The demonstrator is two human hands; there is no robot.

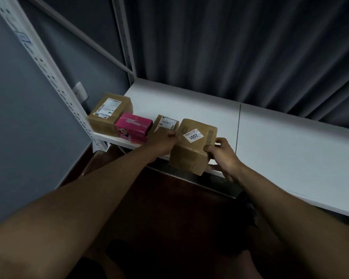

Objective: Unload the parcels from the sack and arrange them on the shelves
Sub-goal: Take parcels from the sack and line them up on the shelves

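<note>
Both hands are on a brown box (191,146) bearing a white label marked 2001, held at the front edge of the white shelf (280,141), just right of centre. The box is tilted, its lower corner overhanging the shelf lip toward 6 o'clock. The left hand (161,142) is at the box's 9 o'clock side, fingers (170,135) curled against its upper left edge. The right hand (223,151) grips the 3 o'clock side, thumb on the near face and fingers wrapped round the right edge.

Three more parcels sit in a row on the shelf toward 10 o'clock from the held box. A small flat parcel (166,123) with a white label lies just behind the left hand, partly hidden by it. At its 9 o'clock stands a pink box (133,126), and touching that, further toward 10 o'clock, a larger brown box (110,113) with a shipping label on top, set against the perforated white upright (48,63) of the rack.

A dark pleated curtain (240,47) hangs behind the shelf at 12 o'clock.
</note>
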